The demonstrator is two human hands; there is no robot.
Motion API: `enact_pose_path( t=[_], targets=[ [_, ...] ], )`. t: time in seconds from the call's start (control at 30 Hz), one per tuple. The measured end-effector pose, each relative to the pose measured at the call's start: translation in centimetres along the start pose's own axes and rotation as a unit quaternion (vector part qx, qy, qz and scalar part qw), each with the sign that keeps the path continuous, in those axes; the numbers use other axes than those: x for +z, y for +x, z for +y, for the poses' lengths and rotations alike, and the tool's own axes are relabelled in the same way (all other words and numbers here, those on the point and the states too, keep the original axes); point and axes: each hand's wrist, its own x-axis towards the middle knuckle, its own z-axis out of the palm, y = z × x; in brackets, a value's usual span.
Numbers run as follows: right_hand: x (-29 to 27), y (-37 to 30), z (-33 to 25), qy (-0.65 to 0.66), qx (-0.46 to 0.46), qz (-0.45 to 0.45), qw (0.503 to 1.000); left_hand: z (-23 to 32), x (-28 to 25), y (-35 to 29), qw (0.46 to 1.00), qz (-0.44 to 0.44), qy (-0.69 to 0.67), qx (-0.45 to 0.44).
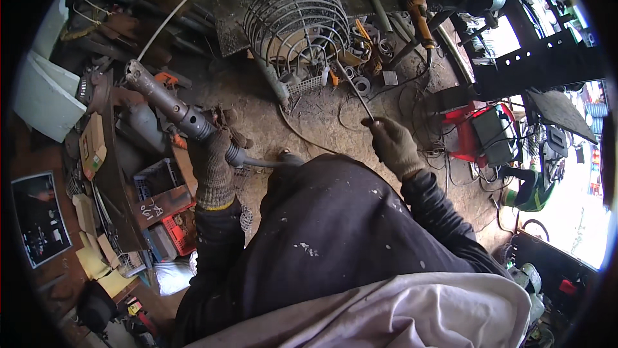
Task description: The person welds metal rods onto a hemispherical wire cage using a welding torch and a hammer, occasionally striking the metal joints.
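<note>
My left hand [215, 164], in a knitted work glove, is closed around a rusty metal tube [175, 108]. The tube has round holes, a dark ribbed collar and a grey hose-like tail [261, 162] running right toward my lap. Its open far end points up and left. My gloved right hand [394, 145] is closed on a thin metal rod [356, 89], whose far end reaches the round wire cage [296, 10] ahead of me. Whether the rod touches the cage, I cannot tell. Dark clothing covers my lap [335, 219], with a pale cloth nearer.
A hammer [374, 1] and an orange power tool [417, 16] lie beyond the cage. Cables trail across the floor toward a red stool [465, 132] at right. Crates, boards and a red basket [178, 233] crowd the left side. A thin pale rod [172, 16] slants above the tube.
</note>
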Motion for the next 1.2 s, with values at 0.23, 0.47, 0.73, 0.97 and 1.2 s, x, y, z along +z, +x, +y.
enact_pose_path(
  t=[0.23,0.47,0.73,0.97,1.2],
  targets=[
    [3.0,-0.2,-7.9,0.114,-0.178,0.064,0.975,-1.5,-3.4,4.4,0.995,-0.040,0.082,-0.042],
    [7.0,-2.1,-7.1,-0.027,-0.034,0.161,0.986,-4.0,-9.4,11.0,0.955,-0.178,0.227,-0.072],
    [7.2,-2.2,-11.8,-0.289,-0.108,0.227,0.924,-0.8,-6.0,15.3,0.959,-0.221,0.118,-0.129],
    [6.6,-2.9,-16.1,-0.464,-0.116,0.210,0.853,-2.6,-6.8,15.9,0.945,-0.267,0.159,-0.103],
    [6.5,-2.2,-18.6,-0.538,-0.083,0.181,0.819,-3.6,-5.9,14.7,0.965,-0.207,0.105,-0.124]
  ],
)
